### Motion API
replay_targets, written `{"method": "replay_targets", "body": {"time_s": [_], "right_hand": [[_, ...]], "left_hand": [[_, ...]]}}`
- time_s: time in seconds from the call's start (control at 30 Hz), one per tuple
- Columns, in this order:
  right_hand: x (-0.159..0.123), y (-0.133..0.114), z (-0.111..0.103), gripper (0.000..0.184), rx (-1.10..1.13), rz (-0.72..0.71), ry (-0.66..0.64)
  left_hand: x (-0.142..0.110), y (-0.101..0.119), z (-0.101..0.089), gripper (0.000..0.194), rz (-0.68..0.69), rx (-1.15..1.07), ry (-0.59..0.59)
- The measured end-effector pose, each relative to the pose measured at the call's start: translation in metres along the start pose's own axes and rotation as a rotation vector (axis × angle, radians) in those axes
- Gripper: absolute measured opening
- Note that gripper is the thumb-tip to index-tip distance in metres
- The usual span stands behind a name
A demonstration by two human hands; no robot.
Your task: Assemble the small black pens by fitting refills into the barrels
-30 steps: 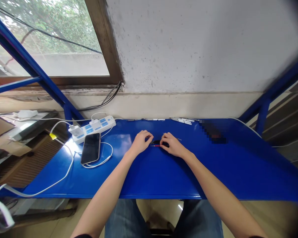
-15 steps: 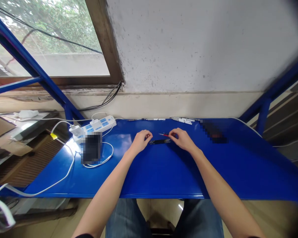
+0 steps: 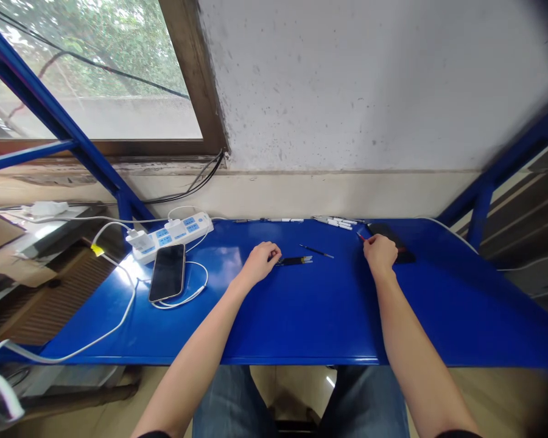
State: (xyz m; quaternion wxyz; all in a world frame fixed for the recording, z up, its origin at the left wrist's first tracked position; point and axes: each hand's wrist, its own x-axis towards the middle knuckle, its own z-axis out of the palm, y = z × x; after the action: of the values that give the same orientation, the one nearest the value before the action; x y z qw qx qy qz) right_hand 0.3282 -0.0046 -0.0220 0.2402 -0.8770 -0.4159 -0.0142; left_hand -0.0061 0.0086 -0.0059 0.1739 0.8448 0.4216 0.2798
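Observation:
My left hand (image 3: 261,260) rests curled on the blue table (image 3: 301,310), its fingers closed on the left end of a thin black pen barrel (image 3: 296,260) lying flat. My right hand (image 3: 380,253) is far to the right, pinching a thin red refill (image 3: 361,237) whose tip sticks out to the upper left. It hovers beside a flat black object (image 3: 395,242) near the table's back edge. A thin dark refill (image 3: 316,250) lies loose between the two hands.
A black phone (image 3: 167,272) lies face up at the left, with a white cable (image 3: 119,316) looping round it. A white power strip (image 3: 170,236) sits behind it. Several white pen parts (image 3: 338,222) line the back edge by the wall.
My right hand left the pen barrel and carried the red refill to the right, over to the black object. My left hand stayed on the barrel.

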Motion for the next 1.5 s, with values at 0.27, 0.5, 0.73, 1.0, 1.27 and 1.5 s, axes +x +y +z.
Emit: {"method": "replay_targets", "body": {"time_s": [0.27, 0.5, 0.73, 1.0, 1.27, 1.5], "right_hand": [[-0.006, -0.013, 0.005, 0.023, 0.135, -0.374, 0.256], [-0.032, -0.043, 0.014, 0.014, 0.353, -0.732, -0.182], [-0.040, -0.045, 0.018, 0.006, 0.271, -0.794, -0.371], [-0.047, -0.054, 0.006, 0.013, 0.566, -0.602, -0.509], [-0.064, -0.071, 0.005, 0.032, 1.242, -0.183, -0.833], [-0.069, -0.076, 0.006, 0.031, 1.537, 0.026, -0.957]], "left_hand": [[0.000, -0.002, 0.000, 0.013, -0.021, -0.008, 0.027], [0.000, -0.001, -0.001, 0.013, -0.097, -0.067, 0.076], [-0.001, 0.008, -0.003, 0.011, -0.148, -0.171, 0.105], [0.003, -0.007, 0.003, 0.013, -0.250, -0.326, 0.162], [0.004, -0.010, 0.005, 0.025, -0.347, -0.617, 0.188], [0.004, 0.000, 0.004, 0.038, -0.365, -0.659, 0.135]]}}
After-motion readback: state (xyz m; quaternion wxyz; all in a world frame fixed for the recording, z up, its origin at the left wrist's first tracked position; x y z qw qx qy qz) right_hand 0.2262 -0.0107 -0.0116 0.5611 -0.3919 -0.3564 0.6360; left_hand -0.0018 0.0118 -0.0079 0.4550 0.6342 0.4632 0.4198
